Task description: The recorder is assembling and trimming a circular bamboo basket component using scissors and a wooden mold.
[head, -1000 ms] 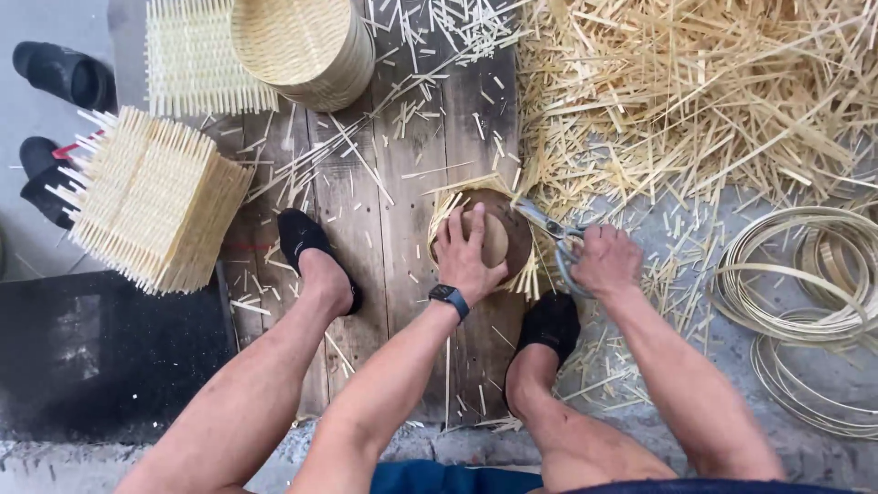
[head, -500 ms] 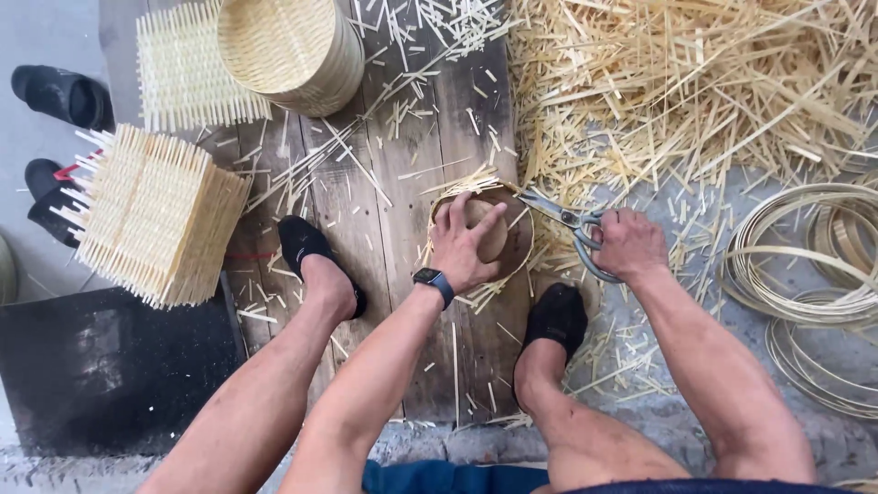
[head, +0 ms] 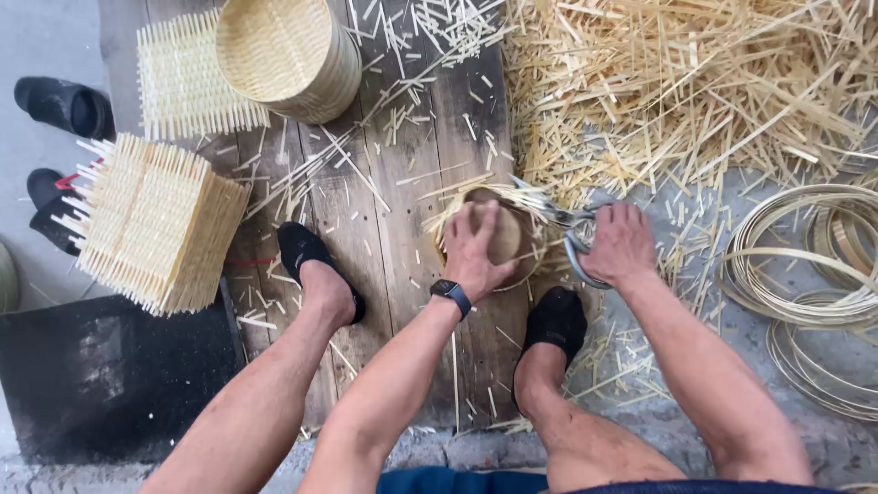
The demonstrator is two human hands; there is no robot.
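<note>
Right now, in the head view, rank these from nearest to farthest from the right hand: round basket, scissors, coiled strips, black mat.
From the right hand:
1. Scissors, in its grip.
2. Coiled strips, on the floor to its right.
3. Round basket, top left on the boards.
4. Black mat, far lower left.

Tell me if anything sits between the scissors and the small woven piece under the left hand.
Nothing visible does. The scissors in the right hand already meet the rim of the small woven piece, which the left hand presses on the wooden board.
</note>
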